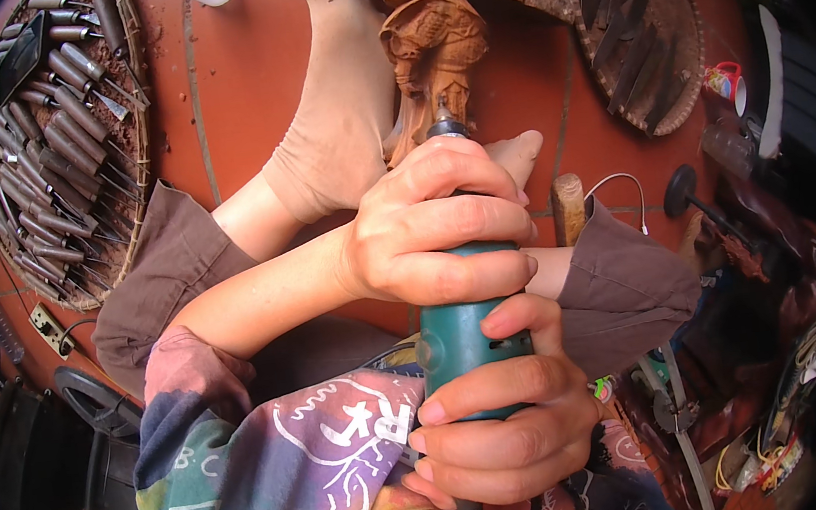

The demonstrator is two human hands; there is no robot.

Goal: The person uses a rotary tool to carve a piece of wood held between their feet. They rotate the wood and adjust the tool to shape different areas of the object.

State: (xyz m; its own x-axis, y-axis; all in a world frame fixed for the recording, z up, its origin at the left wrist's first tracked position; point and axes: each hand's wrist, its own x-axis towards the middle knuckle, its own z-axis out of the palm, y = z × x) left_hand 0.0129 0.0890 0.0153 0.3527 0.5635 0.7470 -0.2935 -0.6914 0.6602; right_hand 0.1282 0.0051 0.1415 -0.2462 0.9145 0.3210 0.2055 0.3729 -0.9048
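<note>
Left grip (444,221): wrapped around nose end of green rotary tool (450,339), nearer work. Right grip (507,420): closed around rear of same tool. Carved wooden figure (436,35): straight ahead of tool nose, between feet (336,112), head end away from person. Long axes roughly in line. Bit (443,110) at figure's lower part; contact cannot be confirmed.

We're seeing smooth-looking plastic on the rotary tool (461,324), rough matt wood on the carved figure (438,35), plus matt cloth socks (336,112).
</note>
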